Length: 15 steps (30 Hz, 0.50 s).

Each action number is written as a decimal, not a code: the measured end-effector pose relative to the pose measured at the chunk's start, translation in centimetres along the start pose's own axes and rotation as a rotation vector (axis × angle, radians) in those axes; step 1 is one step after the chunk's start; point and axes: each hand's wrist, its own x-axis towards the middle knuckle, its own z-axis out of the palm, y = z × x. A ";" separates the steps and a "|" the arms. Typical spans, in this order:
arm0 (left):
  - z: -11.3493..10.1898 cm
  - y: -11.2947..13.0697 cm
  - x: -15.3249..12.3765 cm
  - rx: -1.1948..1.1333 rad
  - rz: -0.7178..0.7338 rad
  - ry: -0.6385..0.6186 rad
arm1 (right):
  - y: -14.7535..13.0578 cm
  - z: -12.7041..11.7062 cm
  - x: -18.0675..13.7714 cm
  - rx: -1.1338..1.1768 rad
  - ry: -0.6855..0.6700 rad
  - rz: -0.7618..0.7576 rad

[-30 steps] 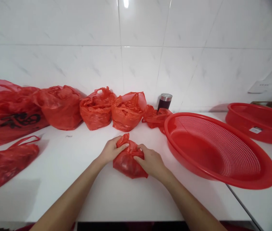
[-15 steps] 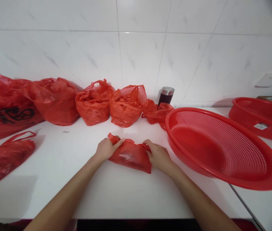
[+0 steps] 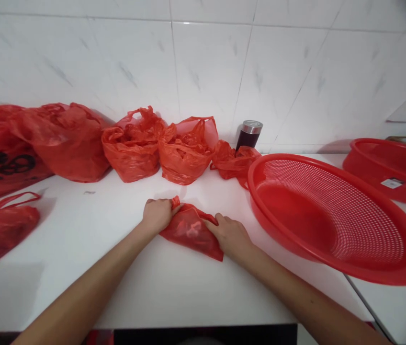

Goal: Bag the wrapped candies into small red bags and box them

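A small red plastic bag (image 3: 190, 231) with something inside lies on the white counter (image 3: 109, 249) in front of me. My left hand (image 3: 158, 215) is closed round the bag's left end near its knot. My right hand (image 3: 229, 235) grips the bag's right side, fingers curled over the plastic. Both hands rest low on the counter with the bag stretched between them.
Several filled red plastic bags (image 3: 133, 146) line the tiled wall, and one more (image 3: 0, 230) lies at the left. A big red perforated basket (image 3: 332, 215) sits at the right, a red basin (image 3: 393, 170) behind it. A dark metal-capped canister (image 3: 248, 134) stands by the wall.
The bag went from bunched up between my hands to flattened and stretched sideways on the counter. My view has tilted slightly downward.
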 end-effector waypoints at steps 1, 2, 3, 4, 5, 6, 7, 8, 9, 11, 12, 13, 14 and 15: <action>0.1 -0.1 0.1 0.008 0.008 0.002 | 0.0 0.1 0.0 -0.012 -0.008 -0.011; 0.2 -0.1 0.2 0.015 0.014 0.004 | 0.1 0.1 0.0 -0.015 -0.012 -0.020; 0.3 -0.2 0.2 0.020 0.019 0.006 | 0.1 0.2 0.0 -0.015 -0.012 -0.025; 0.4 -0.2 0.2 0.024 0.021 0.008 | 0.2 0.4 0.0 -0.012 -0.010 -0.026; 0.4 -0.2 0.2 0.025 0.021 0.010 | 0.3 0.5 0.0 -0.009 -0.007 -0.027; 0.4 -0.2 0.2 0.022 0.019 0.011 | 0.4 0.6 0.0 -0.002 -0.008 -0.023; 0.4 -0.3 0.2 0.017 0.013 0.012 | 0.5 0.7 -0.1 0.013 -0.013 -0.015; 0.3 -0.4 0.2 0.009 0.002 0.013 | 0.6 0.8 -0.1 0.039 -0.019 0.000; 0.2 -0.6 0.2 0.000 -0.015 0.014 | 0.8 0.9 -0.2 0.077 -0.022 0.021; 0.0 -1.4 0.2 -0.023 -0.071 0.010 | 1.0 1.1 -0.2 0.169 -0.018 0.067; -0.1 -1.9 0.4 -0.037 -0.108 0.004 | 1.1 1.2 -0.2 0.213 -0.006 0.083; -0.2 -2.6 0.6 -0.053 -0.146 -0.005 | 1.1 1.3 -0.2 0.250 0.008 0.092; -0.4 -3.3 0.9 -0.071 -0.182 -0.017 | 1.1 1.3 -0.2 0.279 0.022 0.095; -0.7 -4.0 1.2 -0.092 -0.209 -0.033 | 1.1 1.4 -0.2 0.304 0.036 0.091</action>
